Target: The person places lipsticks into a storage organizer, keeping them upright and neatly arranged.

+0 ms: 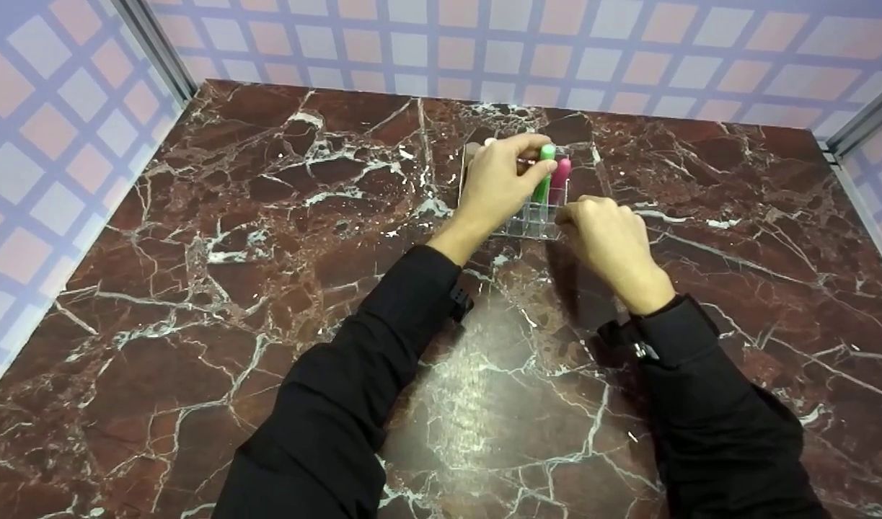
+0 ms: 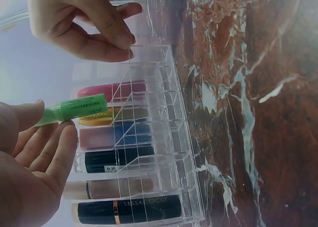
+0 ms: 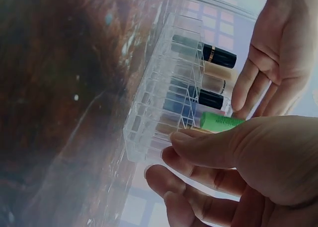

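Note:
My left hand (image 1: 495, 180) pinches a green lip balm tube (image 2: 82, 108) between thumb and fingers, above the compartments of a clear plastic organizer (image 1: 531, 229). The tube's lower end is close to the organizer's upper edge; whether it is inside a compartment I cannot tell. At the organizer's near right side, my right hand (image 1: 610, 234) pinches its edge with thumb and index finger, other fingers curled. Inside stand a pink tube (image 1: 560, 176), a glittery gold tube (image 2: 94, 118), a pink-and-blue tube (image 2: 114, 136) and a black tube (image 2: 129, 210).
A black-capped tube (image 2: 119, 159) and a beige-capped tube (image 2: 109, 187) also stand in the organizer. Beneath lies a dark red marbled tabletop (image 1: 282, 288). Checkered panels (image 1: 412, 50) rise behind the table and at both sides.

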Action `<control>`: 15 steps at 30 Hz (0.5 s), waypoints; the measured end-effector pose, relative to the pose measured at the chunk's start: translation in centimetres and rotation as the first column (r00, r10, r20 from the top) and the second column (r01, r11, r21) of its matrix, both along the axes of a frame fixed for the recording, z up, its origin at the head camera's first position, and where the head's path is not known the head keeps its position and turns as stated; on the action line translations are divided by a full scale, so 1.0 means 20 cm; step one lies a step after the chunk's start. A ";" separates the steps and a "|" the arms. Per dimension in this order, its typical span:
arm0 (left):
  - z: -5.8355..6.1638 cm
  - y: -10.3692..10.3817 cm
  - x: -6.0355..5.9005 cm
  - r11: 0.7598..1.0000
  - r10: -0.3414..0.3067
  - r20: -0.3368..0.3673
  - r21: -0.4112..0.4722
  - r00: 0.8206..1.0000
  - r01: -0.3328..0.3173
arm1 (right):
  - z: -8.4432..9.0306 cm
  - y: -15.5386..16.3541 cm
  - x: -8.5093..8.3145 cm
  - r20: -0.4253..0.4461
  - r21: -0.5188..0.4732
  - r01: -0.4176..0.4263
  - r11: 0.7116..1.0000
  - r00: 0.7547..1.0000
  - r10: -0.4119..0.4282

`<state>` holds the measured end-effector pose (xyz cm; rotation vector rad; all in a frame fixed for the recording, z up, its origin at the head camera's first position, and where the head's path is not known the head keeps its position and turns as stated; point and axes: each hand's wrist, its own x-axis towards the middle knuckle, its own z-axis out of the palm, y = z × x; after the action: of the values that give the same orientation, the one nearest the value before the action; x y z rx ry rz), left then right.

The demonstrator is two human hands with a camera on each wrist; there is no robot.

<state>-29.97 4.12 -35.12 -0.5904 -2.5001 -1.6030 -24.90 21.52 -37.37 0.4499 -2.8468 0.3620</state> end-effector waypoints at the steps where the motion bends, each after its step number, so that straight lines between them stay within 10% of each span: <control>1: 0.00 0.00 0.00 1.000 -0.001 -0.007 -0.007 1.000 0.001 | 0.00 0.00 0.00 -0.004 0.000 0.004 1.000 1.000 -0.004; 15: -0.02 0.05 0.00 0.990 0.000 -0.050 -0.138 0.999 -0.007 | -0.04 -0.02 0.00 -0.083 0.016 0.000 1.000 0.997 0.001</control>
<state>-29.98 5.09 -35.61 -0.6339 -2.5888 -1.4036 -24.96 21.14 -38.25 0.4579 -2.7711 0.3135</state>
